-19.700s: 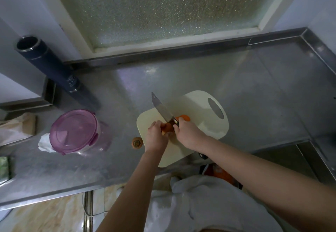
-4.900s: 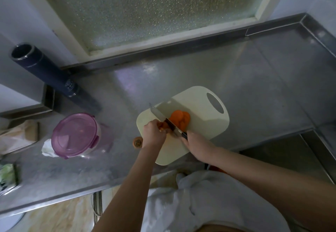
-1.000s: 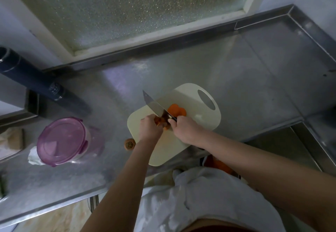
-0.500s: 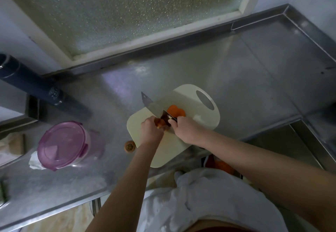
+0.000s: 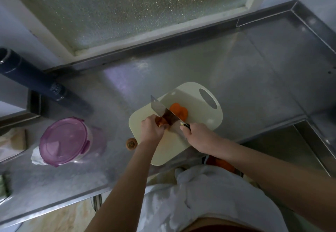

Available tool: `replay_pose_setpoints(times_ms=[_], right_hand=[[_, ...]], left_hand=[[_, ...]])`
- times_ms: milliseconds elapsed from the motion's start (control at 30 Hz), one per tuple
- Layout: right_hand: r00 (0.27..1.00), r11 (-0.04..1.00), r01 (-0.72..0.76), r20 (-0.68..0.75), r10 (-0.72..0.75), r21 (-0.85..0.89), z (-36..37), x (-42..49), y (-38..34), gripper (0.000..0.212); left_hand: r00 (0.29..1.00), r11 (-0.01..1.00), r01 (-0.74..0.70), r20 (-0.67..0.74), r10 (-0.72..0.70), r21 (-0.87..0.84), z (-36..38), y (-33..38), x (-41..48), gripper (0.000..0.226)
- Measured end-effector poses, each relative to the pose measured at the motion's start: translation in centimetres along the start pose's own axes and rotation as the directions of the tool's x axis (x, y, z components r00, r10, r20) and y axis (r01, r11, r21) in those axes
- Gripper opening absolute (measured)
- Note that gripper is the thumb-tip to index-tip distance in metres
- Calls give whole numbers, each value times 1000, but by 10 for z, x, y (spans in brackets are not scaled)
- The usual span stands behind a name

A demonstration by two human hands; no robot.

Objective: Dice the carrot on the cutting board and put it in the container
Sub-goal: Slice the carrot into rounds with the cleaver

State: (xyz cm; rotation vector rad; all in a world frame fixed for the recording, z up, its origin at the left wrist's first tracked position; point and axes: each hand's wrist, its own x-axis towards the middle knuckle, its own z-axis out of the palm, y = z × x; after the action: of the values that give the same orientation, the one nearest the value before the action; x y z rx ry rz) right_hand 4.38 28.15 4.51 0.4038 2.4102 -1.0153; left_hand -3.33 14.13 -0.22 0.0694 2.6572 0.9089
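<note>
Knife (image 5: 161, 110) mid-board, blade slanted, tip pointing away and to the L, handle end down in the right hand (image 5: 200, 137). R grip is wrapped tight round the black handle, fingers curled, knuckles up. Left hand (image 5: 151, 129) is just beside the blade, grip bunched over a carrot piece (image 5: 161, 121), fingertips tucked and pinching it down onto the cutting board (image 5: 201, 111). Blade sits over that piece, flat side close to the L knuckles; can't tell if the edge has reached the board.

On the far side of the blade, a heap of cut carrot (image 5: 179, 112) lies on the board, approx in the middle, near the oval handle hole. Board is cream, lying at an angle on the steel tabletop (image 5: 236, 78), its near corner hanging over the front edge.

1 carrot end (image 5: 131, 143) sits on the tabletop, just beside the board's L edge and apart from the hands.

Container (image 5: 63, 140) stands well to the L of the board, purple lid on, w/ a crumpled bit of white paper (image 5: 36, 158) at its near-L side. No carrot visible in it through the lid.

Behind the container a dark tube (image 5: 36, 84) leans back toward the wall. Frosted window (image 5: 127, 9) runs along the back of the tabletop.
</note>
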Motion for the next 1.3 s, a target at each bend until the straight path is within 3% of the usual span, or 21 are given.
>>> replay_pose_setpoints(times_ms=[533, 1033, 1300], right_hand=[[992, 994, 42, -114, -53, -98, 29, 44, -19, 45], [998, 997, 54, 12, -54, -62, 5, 31, -12, 41], [997, 992, 35, -68, -44, -124, 29, 13, 8, 40]], left_hand=[[999, 1000, -27, -21, 28, 8, 7, -6, -1, 18], [1000, 999, -30, -2, 30, 28, 4, 1, -4, 16], [1000, 1000, 11, -3, -11, 24, 10, -7, 1, 23]])
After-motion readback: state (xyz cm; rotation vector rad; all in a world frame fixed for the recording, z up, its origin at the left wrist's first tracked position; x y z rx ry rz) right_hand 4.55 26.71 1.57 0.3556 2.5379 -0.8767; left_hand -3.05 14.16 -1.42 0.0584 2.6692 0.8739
